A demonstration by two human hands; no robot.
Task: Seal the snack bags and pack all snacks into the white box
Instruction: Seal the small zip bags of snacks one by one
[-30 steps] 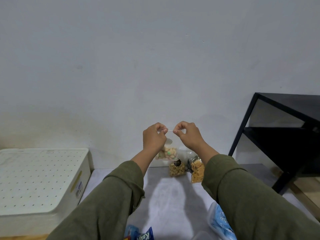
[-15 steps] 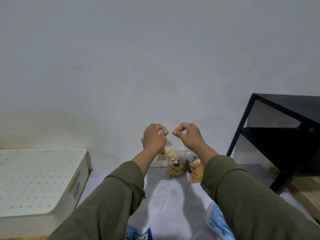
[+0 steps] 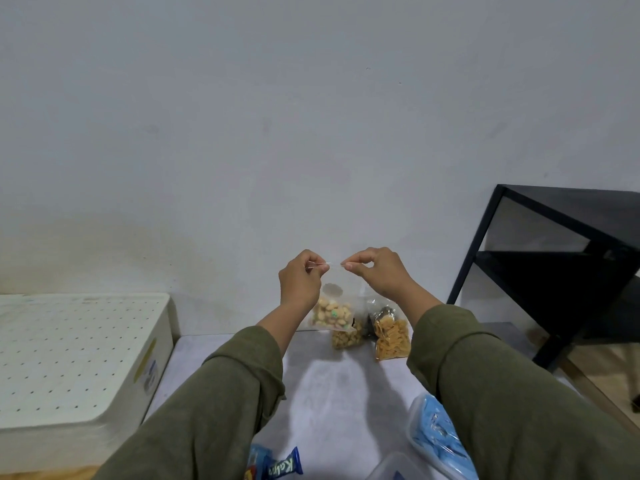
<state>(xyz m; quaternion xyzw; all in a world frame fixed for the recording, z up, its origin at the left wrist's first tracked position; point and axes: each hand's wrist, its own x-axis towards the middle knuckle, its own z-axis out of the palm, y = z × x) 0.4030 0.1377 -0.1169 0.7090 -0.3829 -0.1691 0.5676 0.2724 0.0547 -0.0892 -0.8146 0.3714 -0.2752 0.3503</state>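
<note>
"Kalp…" on blue wrapper (image 3: 282,466), partial

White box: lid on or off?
On. The perforated lid sits flat atop the white box, covering its whole top; no snacks visible inside.

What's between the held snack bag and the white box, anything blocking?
Yes: the white box has its perforated lid on, covering the opening. Otherwise only the left hand and sleeve lie between the held bag and the box.

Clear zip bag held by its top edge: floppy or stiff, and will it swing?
Likely floppy: the clear zip bag hangs thin from the left hand and right hand pinching its top. Probably bottom-heavy and apt to swing: the snacks sit low. Looks light.
</note>
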